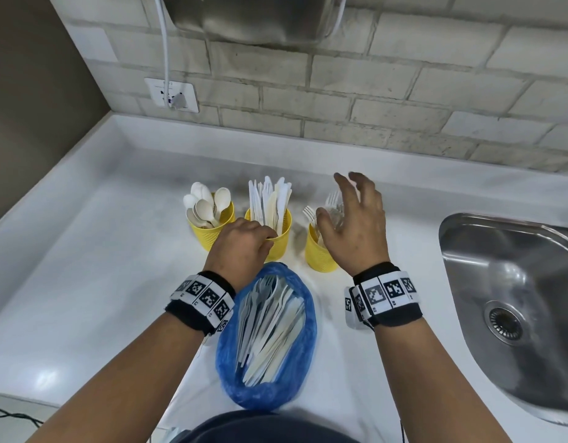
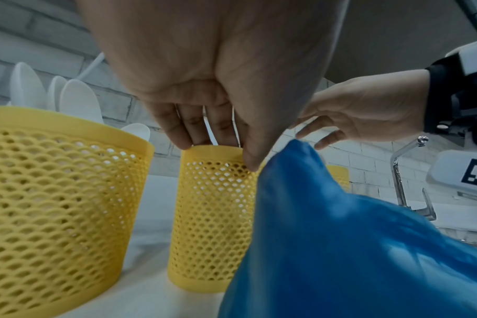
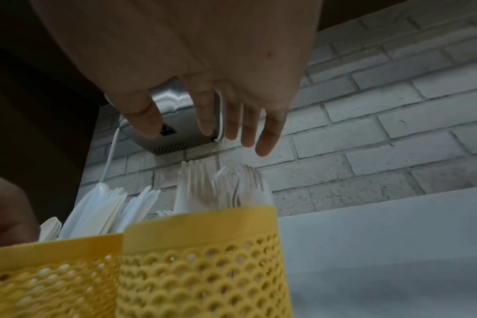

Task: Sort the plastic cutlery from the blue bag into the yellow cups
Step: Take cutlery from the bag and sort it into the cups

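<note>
**Hands over the yellow cups, blue bag below**

Cutlery sits sorted in three yellow mesh cups in a row on the white counter (image 1: 84,251). The left cup (image 1: 209,233) holds spoons (image 1: 202,203), the middle cup (image 1: 281,233) holds knives (image 1: 269,199), and the right cup (image 1: 319,254) holds forks (image 1: 309,214). The left hand (image 1: 244,244) rests at the near rim of the middle cup, thumb outside the mesh and fingers curled over the rim; whether it pinches anything between them cannot be told. The right hand (image 1: 356,225) hovers above the right cup with fingers spread and loose, holding nothing. Just in front of the cups lies the blue bag (image 1: 231,346), its mouth open upward, with more white cutlery (image 1: 269,321) piled inside. A steel sink (image 1: 506,302) is sunk in the counter to the right, well apart from the cups. Behind stands a pale brick wall (image 1: 372,91).
</note>
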The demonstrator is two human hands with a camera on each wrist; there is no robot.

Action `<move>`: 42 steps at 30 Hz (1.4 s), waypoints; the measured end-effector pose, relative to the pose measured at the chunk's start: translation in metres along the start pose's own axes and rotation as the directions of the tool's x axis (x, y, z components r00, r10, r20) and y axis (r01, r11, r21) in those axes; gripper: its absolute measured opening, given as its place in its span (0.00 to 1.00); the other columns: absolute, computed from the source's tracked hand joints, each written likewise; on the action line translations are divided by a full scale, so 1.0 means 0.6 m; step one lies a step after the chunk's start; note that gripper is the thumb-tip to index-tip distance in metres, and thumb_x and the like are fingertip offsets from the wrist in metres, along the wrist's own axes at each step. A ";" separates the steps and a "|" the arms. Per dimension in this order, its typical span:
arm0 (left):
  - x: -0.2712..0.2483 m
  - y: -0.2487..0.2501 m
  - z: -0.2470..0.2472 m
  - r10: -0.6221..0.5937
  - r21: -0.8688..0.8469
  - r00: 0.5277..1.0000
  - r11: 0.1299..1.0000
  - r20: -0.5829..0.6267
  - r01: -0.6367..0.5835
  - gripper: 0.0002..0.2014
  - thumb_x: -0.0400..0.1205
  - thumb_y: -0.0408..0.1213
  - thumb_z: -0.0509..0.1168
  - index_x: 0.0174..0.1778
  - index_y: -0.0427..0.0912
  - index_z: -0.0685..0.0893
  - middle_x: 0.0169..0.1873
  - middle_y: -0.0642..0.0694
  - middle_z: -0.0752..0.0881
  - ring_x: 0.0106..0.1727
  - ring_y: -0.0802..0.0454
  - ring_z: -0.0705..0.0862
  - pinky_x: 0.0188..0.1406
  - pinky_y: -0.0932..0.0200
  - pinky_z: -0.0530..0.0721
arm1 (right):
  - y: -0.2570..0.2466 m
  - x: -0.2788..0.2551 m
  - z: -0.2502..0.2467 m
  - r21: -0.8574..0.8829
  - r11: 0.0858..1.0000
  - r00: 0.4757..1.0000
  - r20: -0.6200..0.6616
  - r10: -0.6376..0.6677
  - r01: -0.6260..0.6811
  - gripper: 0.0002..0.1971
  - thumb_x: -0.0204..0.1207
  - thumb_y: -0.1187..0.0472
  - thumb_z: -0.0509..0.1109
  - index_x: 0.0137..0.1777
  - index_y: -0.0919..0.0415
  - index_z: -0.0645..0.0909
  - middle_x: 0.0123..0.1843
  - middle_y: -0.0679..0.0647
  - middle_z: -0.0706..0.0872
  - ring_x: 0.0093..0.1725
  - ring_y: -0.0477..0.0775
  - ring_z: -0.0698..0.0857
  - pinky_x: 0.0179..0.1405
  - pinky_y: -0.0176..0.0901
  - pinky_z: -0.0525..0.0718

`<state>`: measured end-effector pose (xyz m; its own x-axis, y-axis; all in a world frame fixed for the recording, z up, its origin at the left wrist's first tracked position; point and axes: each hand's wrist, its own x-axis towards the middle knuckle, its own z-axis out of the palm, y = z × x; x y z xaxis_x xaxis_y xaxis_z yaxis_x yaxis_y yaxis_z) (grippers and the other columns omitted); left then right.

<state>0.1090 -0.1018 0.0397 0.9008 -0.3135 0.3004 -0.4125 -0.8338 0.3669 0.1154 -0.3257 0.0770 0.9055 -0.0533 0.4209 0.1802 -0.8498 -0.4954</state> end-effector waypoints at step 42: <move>-0.035 0.031 -0.036 0.029 -0.153 0.995 0.987 -0.095 -0.043 0.08 0.83 0.34 0.71 0.57 0.45 0.90 0.45 0.51 0.89 0.48 0.53 0.83 0.49 0.57 0.83 | 0.040 -0.070 0.010 0.231 0.944 0.966 0.165 0.201 -0.236 0.49 0.73 0.50 0.80 0.89 0.48 0.54 0.87 0.59 0.60 0.87 0.61 0.60 0.85 0.57 0.64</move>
<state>0.0796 -0.1012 0.0593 0.8717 -0.2931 0.3928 -0.4670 -0.7400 0.4840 0.0844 -0.3404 0.0429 0.9739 -0.1359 0.1816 0.0453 -0.6680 -0.7427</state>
